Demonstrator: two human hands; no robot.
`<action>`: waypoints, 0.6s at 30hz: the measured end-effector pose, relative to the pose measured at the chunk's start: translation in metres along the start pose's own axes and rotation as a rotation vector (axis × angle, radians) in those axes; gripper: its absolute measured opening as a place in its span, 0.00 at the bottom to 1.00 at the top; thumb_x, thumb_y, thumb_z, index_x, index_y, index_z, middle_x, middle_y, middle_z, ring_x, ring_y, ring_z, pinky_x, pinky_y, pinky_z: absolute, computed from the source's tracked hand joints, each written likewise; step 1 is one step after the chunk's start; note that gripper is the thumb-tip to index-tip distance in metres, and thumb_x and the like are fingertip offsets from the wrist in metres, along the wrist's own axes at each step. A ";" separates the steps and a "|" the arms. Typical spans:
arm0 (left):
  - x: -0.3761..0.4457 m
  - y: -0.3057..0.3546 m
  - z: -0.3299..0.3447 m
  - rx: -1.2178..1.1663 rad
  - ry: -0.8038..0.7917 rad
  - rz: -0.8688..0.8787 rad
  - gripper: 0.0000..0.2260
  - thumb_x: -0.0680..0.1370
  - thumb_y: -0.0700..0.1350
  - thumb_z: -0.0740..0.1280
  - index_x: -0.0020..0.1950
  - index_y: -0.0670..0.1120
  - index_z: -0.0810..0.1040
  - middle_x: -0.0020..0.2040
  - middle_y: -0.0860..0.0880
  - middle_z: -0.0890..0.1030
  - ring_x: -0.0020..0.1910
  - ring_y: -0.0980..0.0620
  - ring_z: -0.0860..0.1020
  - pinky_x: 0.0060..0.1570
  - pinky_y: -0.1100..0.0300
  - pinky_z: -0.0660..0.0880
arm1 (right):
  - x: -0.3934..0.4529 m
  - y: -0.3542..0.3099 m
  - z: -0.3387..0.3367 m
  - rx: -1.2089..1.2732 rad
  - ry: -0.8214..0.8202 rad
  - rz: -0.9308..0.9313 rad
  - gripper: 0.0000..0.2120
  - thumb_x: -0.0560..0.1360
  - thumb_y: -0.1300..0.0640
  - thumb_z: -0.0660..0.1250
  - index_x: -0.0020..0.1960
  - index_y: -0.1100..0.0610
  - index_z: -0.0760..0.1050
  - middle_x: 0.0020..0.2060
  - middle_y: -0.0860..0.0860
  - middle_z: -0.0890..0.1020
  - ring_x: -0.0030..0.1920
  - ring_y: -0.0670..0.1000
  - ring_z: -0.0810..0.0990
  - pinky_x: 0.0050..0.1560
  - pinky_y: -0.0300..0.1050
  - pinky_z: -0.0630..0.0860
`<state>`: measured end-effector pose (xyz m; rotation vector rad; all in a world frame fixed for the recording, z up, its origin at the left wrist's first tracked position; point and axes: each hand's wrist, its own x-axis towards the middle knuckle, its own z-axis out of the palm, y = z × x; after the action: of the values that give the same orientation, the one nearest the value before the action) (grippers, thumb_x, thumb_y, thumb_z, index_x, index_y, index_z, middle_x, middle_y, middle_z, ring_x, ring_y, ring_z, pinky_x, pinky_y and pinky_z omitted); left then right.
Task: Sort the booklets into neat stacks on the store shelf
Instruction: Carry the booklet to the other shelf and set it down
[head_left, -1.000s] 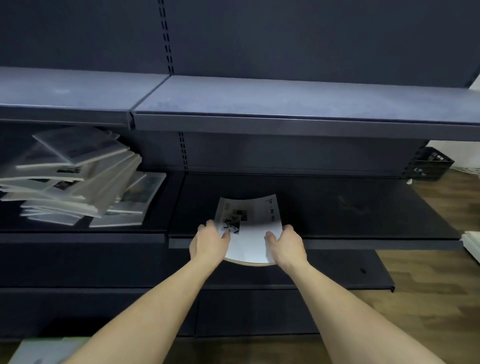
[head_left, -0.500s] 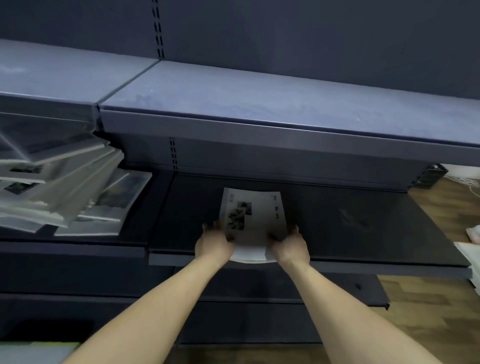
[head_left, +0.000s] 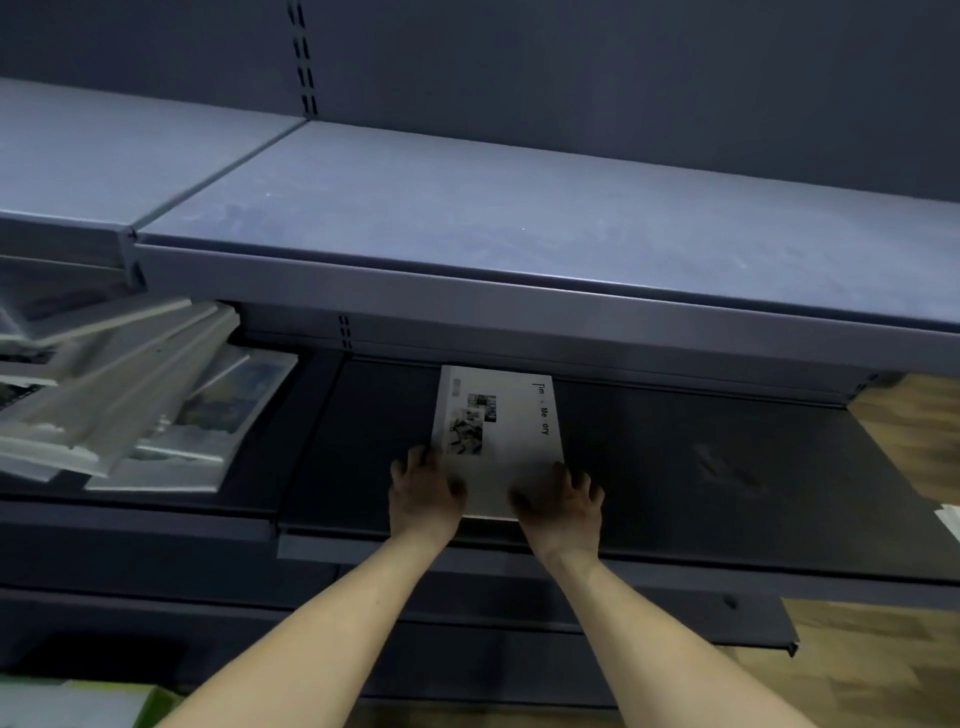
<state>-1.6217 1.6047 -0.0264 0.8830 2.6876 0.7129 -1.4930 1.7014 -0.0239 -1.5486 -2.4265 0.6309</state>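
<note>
Fingers (head_left: 415, 460) of the left hand (head_left: 423, 493) and right hand (head_left: 558, 501) curl over the near corners of a white rectangular paper booklet (head_left: 511, 441), apparently pressing it flat to square it on the dark metal shelf (head_left: 675, 467). Well to the left, a jumbled pile of pale booklets (head_left: 130, 395) awaits sorting.

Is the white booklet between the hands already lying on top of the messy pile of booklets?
No, the white booklet lies alone on the dark shelf board, well right of the messy pile of booklets.
</note>
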 end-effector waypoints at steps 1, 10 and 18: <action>0.001 -0.001 0.001 0.002 0.008 0.005 0.20 0.80 0.51 0.62 0.70 0.48 0.69 0.69 0.48 0.67 0.64 0.44 0.66 0.58 0.52 0.72 | -0.002 0.001 0.003 0.011 0.021 0.001 0.35 0.75 0.37 0.64 0.75 0.54 0.62 0.71 0.55 0.67 0.69 0.59 0.64 0.67 0.51 0.65; -0.006 -0.012 0.007 -0.040 0.032 0.034 0.23 0.81 0.55 0.61 0.76 0.52 0.64 0.75 0.53 0.64 0.68 0.45 0.63 0.63 0.56 0.67 | -0.017 0.009 0.018 0.068 0.112 -0.052 0.37 0.78 0.37 0.63 0.78 0.58 0.60 0.76 0.58 0.64 0.75 0.61 0.60 0.70 0.57 0.62; -0.010 -0.022 0.005 -0.059 -0.043 0.080 0.25 0.81 0.54 0.62 0.76 0.50 0.64 0.76 0.51 0.63 0.72 0.44 0.61 0.68 0.56 0.62 | -0.014 0.016 0.015 0.102 0.043 -0.063 0.38 0.78 0.36 0.60 0.80 0.56 0.56 0.78 0.55 0.59 0.77 0.58 0.55 0.74 0.54 0.57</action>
<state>-1.6232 1.5856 -0.0414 0.9840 2.5925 0.7762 -1.4793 1.6909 -0.0437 -1.4261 -2.3623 0.6903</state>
